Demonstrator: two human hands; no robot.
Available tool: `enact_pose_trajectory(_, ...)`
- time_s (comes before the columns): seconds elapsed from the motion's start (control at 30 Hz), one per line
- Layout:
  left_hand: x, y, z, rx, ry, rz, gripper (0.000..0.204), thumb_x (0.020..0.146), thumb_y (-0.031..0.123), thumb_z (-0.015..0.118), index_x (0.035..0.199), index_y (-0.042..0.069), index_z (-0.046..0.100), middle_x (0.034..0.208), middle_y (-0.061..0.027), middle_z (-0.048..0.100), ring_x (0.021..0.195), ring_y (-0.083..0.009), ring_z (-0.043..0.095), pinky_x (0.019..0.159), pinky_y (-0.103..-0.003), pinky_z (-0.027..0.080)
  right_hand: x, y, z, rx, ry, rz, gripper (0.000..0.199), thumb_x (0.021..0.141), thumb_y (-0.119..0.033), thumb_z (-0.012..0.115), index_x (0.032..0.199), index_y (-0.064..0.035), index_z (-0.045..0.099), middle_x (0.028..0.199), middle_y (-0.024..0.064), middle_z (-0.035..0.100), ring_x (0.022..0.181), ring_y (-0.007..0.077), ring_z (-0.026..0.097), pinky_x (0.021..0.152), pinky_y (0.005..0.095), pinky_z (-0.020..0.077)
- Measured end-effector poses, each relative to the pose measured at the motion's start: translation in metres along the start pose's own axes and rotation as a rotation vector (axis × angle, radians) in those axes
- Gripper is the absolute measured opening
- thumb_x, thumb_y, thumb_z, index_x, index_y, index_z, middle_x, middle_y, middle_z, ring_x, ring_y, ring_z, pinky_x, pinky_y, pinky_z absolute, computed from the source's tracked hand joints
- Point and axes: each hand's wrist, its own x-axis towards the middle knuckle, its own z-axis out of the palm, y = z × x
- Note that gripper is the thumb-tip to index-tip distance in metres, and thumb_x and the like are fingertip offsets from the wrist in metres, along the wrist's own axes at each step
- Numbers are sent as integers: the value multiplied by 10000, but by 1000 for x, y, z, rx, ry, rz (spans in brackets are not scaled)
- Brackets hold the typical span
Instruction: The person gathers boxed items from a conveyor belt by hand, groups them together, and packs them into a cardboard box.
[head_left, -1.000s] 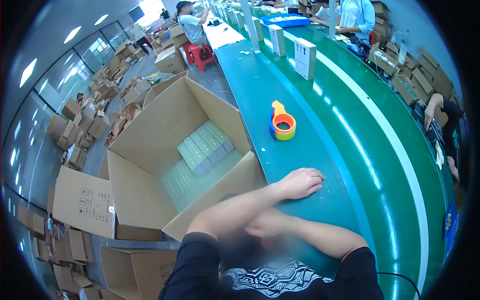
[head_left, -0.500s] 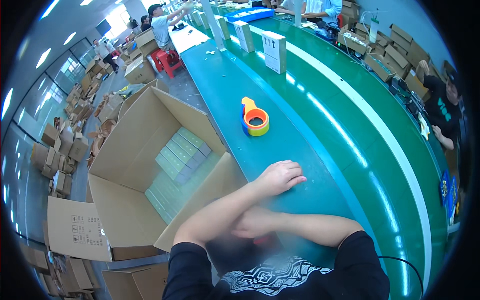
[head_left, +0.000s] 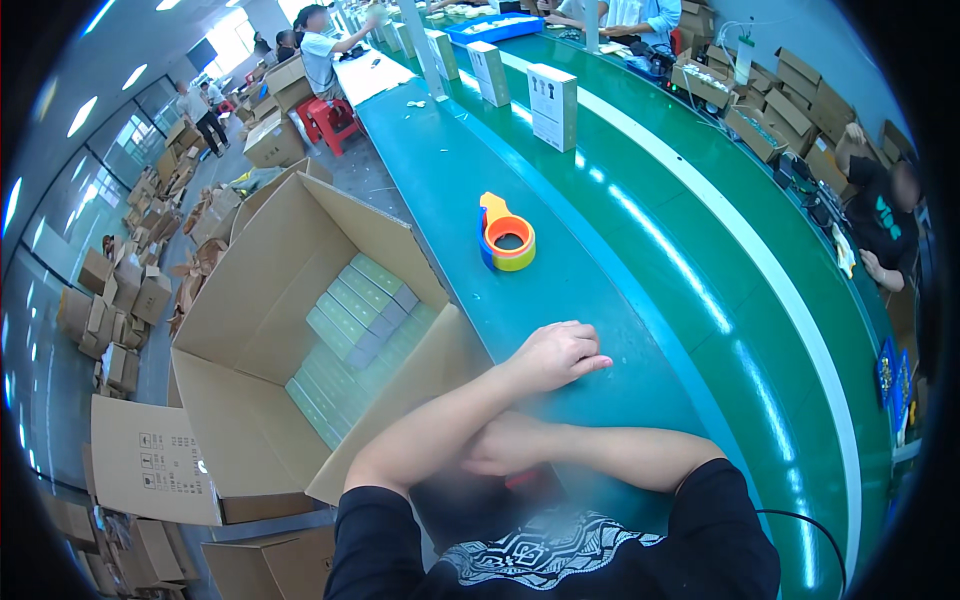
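- While the open carton [head_left: 265, 280] stood just left of the bench [head_left: 430, 185], pale green boxes [head_left: 345, 335] sat inside it, a raised row on the far side above a lower layer.
- Filling looked only part done: the carton's walls rose well above the boxes, and a near flap [head_left: 150, 465] hung outward, not yet closed.
- Right of the carton, the left hand [head_left: 558, 357] rested on the bench, fingers loosely curled; its underside was hidden, so I could not tell whether it held anything.
- Near the carton's closest corner, the right hand [head_left: 505, 445] was blurred beneath the left forearm [head_left: 450, 415]; its state I could not tell.
- Also right of the carton, a tape dispenser [head_left: 514, 263] lay untouched.
- The carton's near wall hid part of the lower layer.
- Beyond the carton, distant cartons [head_left: 95, 325] were hard to make out.
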Motion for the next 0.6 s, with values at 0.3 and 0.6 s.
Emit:
enact_pose_trajectory(0.3,2,0,-2,-47,54,-63,204,945,253,609,876,66,652,896,-81,650,875,-264,636,777,-390,517,0,0,0,-16,-27,29,474,942,-371,547,606,-58,666,572,136,616,549,351,608,560,467,493)
enact_pose_trajectory(0.6,2,-3,-3,-20,25,-57,240,947,272,606,864,54,661,892,-82,660,864,-267,638,766,-390,521,0,1,2,-18,-24,21,483,946,-371,541,594,-59,653,570,136,612,550,354,606,553,470,487)
